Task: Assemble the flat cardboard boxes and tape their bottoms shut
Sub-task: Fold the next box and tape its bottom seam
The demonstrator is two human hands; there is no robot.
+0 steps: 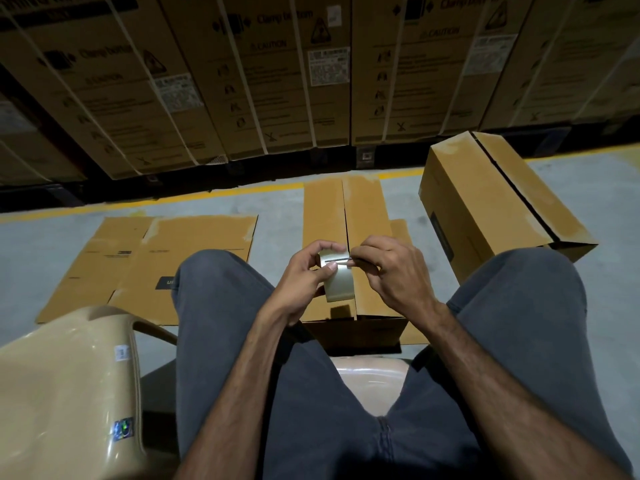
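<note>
I sit with an upturned cardboard box [363,209] between my knees, its two bottom flaps meeting along a centre seam. Above it my left hand [304,278] grips a roll of clear tape [337,278]. My right hand [391,268] pinches a thin dark tool against the roll's face. A flat, unfolded box [149,265] lies on the floor to the left. An assembled box [491,206] lies on its side to the right.
A beige plastic chair [69,393] stands at my lower left. A wall of large strapped cartons [277,81] fills the back, behind a yellow floor line [138,204]. Grey concrete floor [41,244] surrounds the boxes.
</note>
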